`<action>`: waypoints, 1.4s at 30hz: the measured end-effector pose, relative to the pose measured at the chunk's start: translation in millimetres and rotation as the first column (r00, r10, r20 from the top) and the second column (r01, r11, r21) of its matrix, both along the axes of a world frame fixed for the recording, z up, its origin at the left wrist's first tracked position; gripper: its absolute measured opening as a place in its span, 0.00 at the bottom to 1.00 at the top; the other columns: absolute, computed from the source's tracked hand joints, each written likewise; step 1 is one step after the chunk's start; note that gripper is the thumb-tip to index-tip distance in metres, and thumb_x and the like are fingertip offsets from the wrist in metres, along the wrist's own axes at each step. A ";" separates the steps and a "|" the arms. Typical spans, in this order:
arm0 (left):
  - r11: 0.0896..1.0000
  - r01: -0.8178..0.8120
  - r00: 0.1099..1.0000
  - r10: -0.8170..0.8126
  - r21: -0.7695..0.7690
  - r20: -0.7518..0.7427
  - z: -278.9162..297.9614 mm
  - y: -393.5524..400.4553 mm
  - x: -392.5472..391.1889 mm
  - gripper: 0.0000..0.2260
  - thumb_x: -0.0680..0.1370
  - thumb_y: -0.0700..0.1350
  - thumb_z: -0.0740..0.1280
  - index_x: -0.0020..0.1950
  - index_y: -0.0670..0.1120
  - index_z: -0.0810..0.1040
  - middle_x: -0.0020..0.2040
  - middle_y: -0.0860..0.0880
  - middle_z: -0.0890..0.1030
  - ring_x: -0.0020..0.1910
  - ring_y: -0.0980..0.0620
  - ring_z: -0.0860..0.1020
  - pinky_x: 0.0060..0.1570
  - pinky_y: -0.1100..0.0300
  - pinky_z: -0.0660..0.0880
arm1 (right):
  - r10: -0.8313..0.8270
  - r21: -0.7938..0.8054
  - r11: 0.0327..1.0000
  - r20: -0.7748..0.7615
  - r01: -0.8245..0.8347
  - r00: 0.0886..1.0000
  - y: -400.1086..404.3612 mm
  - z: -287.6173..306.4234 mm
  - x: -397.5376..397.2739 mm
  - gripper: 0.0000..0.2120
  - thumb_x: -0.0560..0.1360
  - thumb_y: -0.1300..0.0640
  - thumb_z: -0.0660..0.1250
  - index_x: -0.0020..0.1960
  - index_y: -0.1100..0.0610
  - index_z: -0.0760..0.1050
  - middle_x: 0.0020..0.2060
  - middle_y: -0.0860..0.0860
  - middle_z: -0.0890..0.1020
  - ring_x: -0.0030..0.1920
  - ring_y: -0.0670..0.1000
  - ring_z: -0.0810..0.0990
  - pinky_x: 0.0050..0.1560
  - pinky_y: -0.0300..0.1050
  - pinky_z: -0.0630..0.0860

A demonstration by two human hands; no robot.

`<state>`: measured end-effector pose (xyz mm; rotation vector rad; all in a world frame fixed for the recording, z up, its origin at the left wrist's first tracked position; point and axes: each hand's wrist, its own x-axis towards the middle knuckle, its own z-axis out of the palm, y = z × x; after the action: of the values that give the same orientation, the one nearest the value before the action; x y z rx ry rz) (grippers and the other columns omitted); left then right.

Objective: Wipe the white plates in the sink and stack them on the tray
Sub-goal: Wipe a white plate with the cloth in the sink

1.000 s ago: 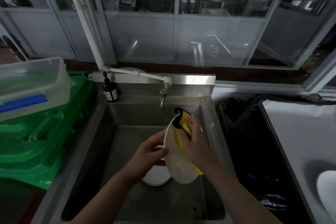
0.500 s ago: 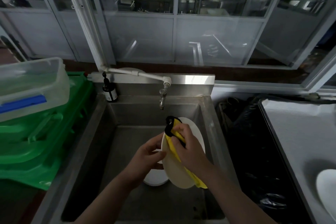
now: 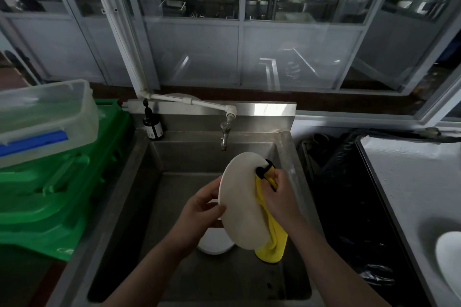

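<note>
Over the steel sink (image 3: 139,177) a white plate (image 3: 239,202) is held tilted, nearly on edge, between the two hands. The left hand (image 3: 199,212) has a grip on the plate's left rim, thumb on the near face and fingers curled behind it. The right hand (image 3: 279,197) is clenched round a yellow cloth (image 3: 272,239) with a black loop, pressing it against the plate's right edge; the cloth hangs down past the plate's lower rim. Directly below, a second white plate (image 3: 214,244) lies on the sink floor, partly hidden by the held one. Far right, another plate (image 3: 449,254) rests on the white-lined tray (image 3: 399,182), well apart from both hands. The tap (image 3: 224,134) stands above the held plate.
</note>
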<state>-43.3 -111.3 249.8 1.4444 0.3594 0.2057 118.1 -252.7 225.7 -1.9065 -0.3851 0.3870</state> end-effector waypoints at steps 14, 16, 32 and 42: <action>0.998 -0.055 0.998 0.057 0.030 -0.039 -1.9 -2.6 -7.0 0.26 0.80 0.33 0.63 0.71 0.59 0.71 0.57 0.51 0.83 0.53 0.51 0.83 0.44 0.57 0.81 | -0.057 -0.108 0.993 -0.105 0.045 0.993 -10.7 -19.2 -17.7 0.05 0.80 0.51 0.62 0.54 0.50 0.70 0.49 0.48 0.78 0.49 0.48 0.78 0.49 0.51 0.77; 0.999 -0.041 0.998 0.042 0.036 -0.040 0.8 -3.5 -5.0 0.26 0.80 0.33 0.63 0.72 0.58 0.70 0.55 0.52 0.83 0.53 0.51 0.83 0.44 0.57 0.81 | -0.006 -0.075 0.997 -0.067 0.001 0.998 -8.0 -10.0 -17.2 0.05 0.80 0.51 0.62 0.55 0.49 0.70 0.50 0.47 0.78 0.50 0.47 0.78 0.48 0.48 0.76; 0.999 0.036 0.998 -0.034 0.020 -0.058 2.4 -10.2 5.6 0.25 0.81 0.36 0.65 0.72 0.60 0.72 0.61 0.45 0.81 0.59 0.47 0.81 0.49 0.53 0.81 | 0.313 0.114 0.938 0.130 -0.327 0.941 7.2 39.7 -37.3 0.05 0.79 0.55 0.64 0.51 0.45 0.70 0.43 0.45 0.79 0.46 0.42 0.78 0.46 0.40 0.74; 0.994 0.091 0.994 -0.094 -0.062 -0.047 -6.7 -12.5 13.5 0.24 0.76 0.42 0.68 0.72 0.55 0.73 0.63 0.41 0.79 0.63 0.39 0.78 0.59 0.37 0.77 | 0.484 0.071 0.867 0.115 -0.493 0.868 -10.6 40.5 -30.7 0.04 0.79 0.58 0.64 0.51 0.49 0.72 0.41 0.46 0.80 0.42 0.44 0.78 0.44 0.38 0.75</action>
<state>-29.8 -123.8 243.1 1.4051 0.3362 0.0835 87.4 -263.3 266.2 -1.7184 -0.9452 0.6004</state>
